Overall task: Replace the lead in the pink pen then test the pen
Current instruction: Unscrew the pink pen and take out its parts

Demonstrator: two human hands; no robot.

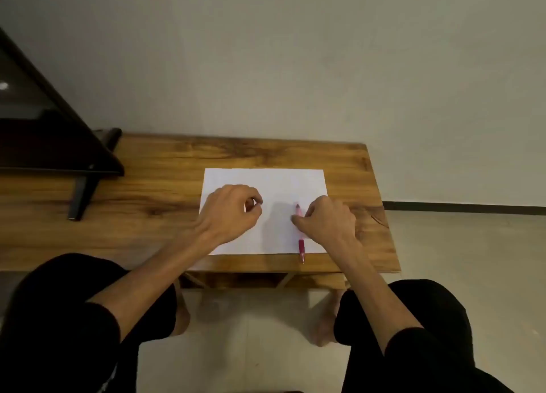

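Nearest, two knees in black trousers (59, 318), bare feet (325, 330) on pale floor tiles (251, 348) between them. Beyond, a low wooden table (147, 209) with strong grain, set against a plain wall (295, 67). On its right half, a white sheet of paper (277, 179), blank, no writing readable anywhere on it. Pink pen (301, 246) lying near-to-far along the paper's right part, near end poking just past the paper's near edge, far tip showing beyond the fingers; no brand or label legible on the barrel. Right hand (326, 218) over the pen's middle, fingers curled down round it, pinching the barrel against the paper. Left hand (232, 212) over the paper's left part, well apart from the pen, thumb and forefinger curled tip to tip; anything pinched there too small to tell. Far left, a dark slanted stand (59, 144) on black legs on the table.
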